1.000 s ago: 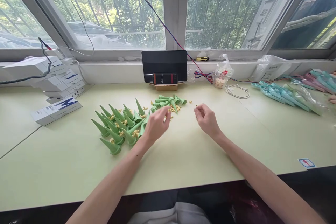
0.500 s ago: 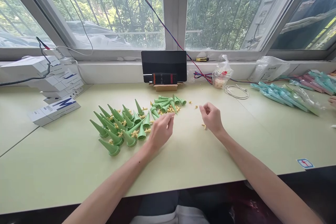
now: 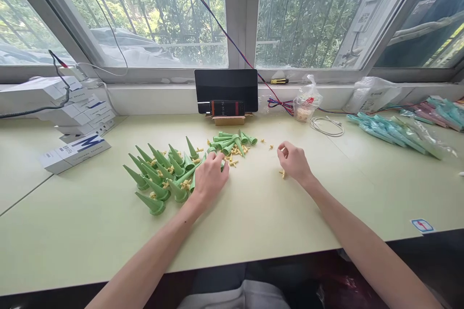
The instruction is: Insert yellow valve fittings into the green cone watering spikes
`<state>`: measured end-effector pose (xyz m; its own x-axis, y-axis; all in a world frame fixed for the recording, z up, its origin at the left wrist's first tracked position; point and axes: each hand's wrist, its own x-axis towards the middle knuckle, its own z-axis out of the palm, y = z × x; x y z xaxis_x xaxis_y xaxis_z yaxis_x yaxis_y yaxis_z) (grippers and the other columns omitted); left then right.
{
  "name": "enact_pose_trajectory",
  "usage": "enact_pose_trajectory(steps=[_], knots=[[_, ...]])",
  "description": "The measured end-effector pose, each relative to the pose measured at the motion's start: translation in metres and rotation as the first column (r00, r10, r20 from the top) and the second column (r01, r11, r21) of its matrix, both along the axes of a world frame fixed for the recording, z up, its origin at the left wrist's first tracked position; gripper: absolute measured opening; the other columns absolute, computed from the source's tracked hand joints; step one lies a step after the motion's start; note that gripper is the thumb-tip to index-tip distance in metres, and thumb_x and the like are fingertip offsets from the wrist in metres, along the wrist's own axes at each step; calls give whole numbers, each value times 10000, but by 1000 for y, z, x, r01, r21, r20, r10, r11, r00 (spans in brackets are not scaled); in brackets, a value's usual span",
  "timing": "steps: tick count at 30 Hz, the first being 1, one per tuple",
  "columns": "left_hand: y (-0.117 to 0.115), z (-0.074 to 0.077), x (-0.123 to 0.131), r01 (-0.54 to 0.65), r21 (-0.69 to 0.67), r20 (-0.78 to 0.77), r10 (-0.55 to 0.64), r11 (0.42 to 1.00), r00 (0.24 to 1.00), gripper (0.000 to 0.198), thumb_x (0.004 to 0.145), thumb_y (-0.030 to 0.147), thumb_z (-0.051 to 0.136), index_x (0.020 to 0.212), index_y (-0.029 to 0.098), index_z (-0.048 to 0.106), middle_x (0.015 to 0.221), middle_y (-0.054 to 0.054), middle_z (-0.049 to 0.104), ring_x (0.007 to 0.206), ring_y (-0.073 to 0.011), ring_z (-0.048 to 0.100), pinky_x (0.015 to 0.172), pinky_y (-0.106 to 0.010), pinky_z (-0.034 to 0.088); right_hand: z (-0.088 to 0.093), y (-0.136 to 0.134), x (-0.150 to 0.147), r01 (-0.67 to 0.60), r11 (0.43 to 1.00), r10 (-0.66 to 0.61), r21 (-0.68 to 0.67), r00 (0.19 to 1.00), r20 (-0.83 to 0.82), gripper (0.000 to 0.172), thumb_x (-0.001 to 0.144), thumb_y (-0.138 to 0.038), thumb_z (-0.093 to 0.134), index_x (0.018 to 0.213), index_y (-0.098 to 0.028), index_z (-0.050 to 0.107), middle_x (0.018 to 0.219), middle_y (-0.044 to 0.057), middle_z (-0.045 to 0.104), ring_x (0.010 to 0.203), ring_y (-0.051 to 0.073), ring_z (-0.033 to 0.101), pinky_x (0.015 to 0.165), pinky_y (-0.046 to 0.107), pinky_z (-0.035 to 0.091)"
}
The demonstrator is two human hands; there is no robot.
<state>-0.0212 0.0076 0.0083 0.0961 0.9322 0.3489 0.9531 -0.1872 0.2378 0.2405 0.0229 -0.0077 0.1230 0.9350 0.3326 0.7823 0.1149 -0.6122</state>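
Note:
Several green plastic cones [image 3: 159,178] stand and lie in a cluster on the pale green table [image 3: 253,217], with small yellow pieces [image 3: 235,150] scattered among them. My left hand [image 3: 209,178] lies palm down at the right end of the cluster, its fingers curled over a green cone. A second small heap of green cones [image 3: 232,140] lies just beyond it. My right hand [image 3: 293,161] rests on the table to the right, fingers curled in a loose pinch; what they hold is hidden. One yellow piece [image 3: 282,173] lies beside that hand.
A dark tablet [image 3: 226,89] and a phone [image 3: 227,107] on a stand lean at the window sill. White boxes [image 3: 74,147] are stacked at the left. A plastic bag [image 3: 306,101], a white cable [image 3: 328,127] and bagged teal and pink parts [image 3: 395,130] lie at the right.
My left hand has moved left and down onto the green cones, fingers closing over one. My right hand shifted slightly right and stays curled.

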Motion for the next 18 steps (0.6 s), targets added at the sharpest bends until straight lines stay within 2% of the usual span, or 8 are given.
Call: enact_pose_trajectory(steps=[6,11,18], knots=[[-3,2,2,16,-49,-5,-16,999,1000,229,923,288,441,987,188,637,882,-58,579,654,-180,550,545,-285,333,2,3,10,40,980,-2,-193,980,197,181,898,-307,485,754,-211,540,630,12,604,625,159,542,585,255,341],[-6,1,4,32,-75,13,-31,997,999,190,899,275,459,954,192,621,857,-54,557,627,-177,518,545,-288,321,8,-1,9,39,954,41,-298,966,256,241,898,-378,489,740,-204,544,647,25,598,620,159,527,559,253,324],[-7,2,5,41,-139,91,-28,989,995,154,865,249,468,944,199,591,857,-54,529,663,-186,521,568,-290,341,15,-8,9,22,917,118,-398,939,324,214,873,-364,510,735,-200,520,789,46,645,673,159,545,580,252,342]])
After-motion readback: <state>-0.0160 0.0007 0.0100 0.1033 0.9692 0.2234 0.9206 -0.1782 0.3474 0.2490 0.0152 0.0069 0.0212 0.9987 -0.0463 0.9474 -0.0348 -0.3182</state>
